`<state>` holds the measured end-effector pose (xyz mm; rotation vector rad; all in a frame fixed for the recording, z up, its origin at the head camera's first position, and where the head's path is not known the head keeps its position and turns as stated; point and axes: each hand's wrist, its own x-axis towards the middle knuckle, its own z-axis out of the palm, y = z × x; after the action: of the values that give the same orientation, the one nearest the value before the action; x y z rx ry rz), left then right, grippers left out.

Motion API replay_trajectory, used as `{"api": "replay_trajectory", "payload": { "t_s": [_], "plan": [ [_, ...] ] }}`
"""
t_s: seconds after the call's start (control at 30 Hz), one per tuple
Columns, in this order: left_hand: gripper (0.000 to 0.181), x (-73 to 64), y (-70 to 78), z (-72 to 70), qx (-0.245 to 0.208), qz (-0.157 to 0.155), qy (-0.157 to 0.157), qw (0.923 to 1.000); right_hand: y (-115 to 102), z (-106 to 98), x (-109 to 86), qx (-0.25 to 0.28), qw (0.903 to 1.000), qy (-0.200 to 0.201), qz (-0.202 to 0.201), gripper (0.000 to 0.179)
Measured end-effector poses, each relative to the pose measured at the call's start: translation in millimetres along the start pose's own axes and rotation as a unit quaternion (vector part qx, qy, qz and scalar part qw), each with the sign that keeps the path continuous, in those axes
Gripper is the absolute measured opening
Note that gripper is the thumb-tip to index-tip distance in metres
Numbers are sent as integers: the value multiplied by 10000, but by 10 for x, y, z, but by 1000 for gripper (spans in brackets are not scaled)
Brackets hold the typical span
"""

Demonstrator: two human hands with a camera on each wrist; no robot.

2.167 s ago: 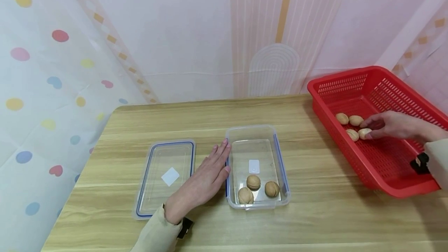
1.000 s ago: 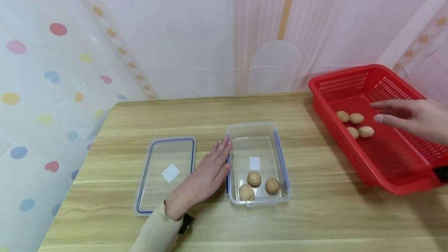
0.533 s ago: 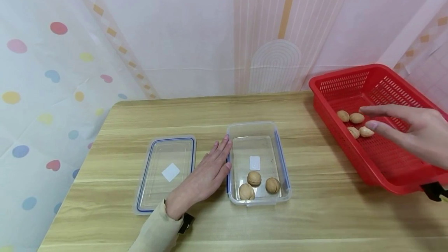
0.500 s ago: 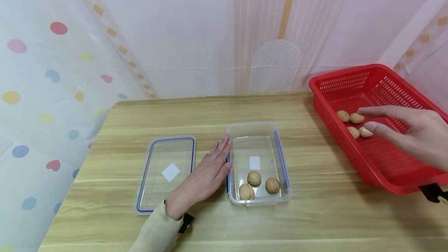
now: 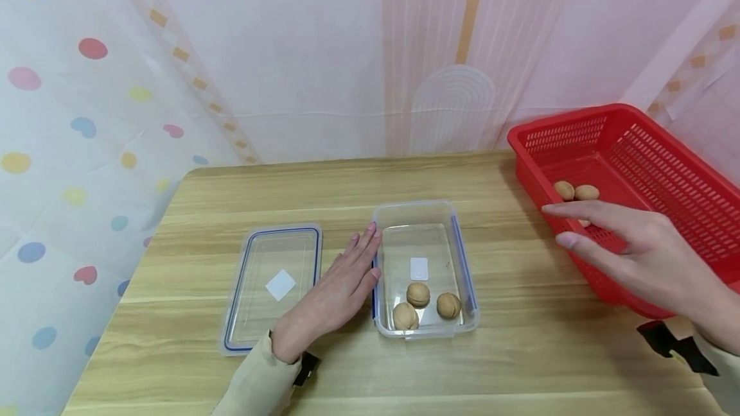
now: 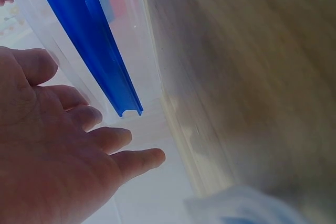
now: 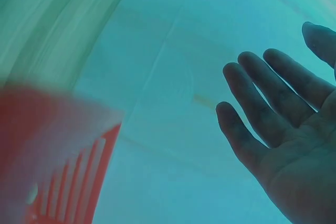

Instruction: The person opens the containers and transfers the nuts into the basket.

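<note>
My left hand (image 5: 335,287) lies with straight fingers along the left side of a clear plastic food container (image 5: 419,236) in the head view. Inside it, three walnuts (image 5: 418,294) sit near the front wall. The left wrist view shows the container's blue locking clip (image 6: 89,40) beside my fingers. Over the left rim of a red basket (image 5: 711,217) hovers my right hand (image 5: 642,246). Its fingers are spread and hold nothing, as the bare palm (image 7: 310,166) in the right wrist view shows. More walnuts (image 5: 586,192) rest in the basket, some partly hidden by this hand.
The container's clear lid (image 5: 274,313), edged with a blue seal, lies flat on the wooden table (image 5: 520,364) to the left, partly under my left forearm. Behind the table hangs a patterned cloth backdrop (image 5: 312,56). The red basket stands at the right, with raised slotted walls.
My right hand was down at a walnut in the basket, then drew back from it without one, and has since come left and nearer over the basket's rim. The left hand stays at the container.
</note>
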<state>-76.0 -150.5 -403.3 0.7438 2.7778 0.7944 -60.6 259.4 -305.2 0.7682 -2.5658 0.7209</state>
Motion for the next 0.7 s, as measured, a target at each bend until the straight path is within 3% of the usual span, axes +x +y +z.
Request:
{"api": "replay_trajectory", "payload": {
  "t_s": [0.17,0.47,0.7],
  "plan": [
    [61,-9,-3,-9,-28,1,-6,10000,-151,129,22,210,9995,-62,-236,60],
    [61,-8,-18,-1,-22,67,45,10000,-349,460,117,1399,9869,-239,-763,56],
    [60,-9,-8,-6,-27,74,37,10000,-420,718,177,1523,9810,-523,-1086,47]
  ]
}}
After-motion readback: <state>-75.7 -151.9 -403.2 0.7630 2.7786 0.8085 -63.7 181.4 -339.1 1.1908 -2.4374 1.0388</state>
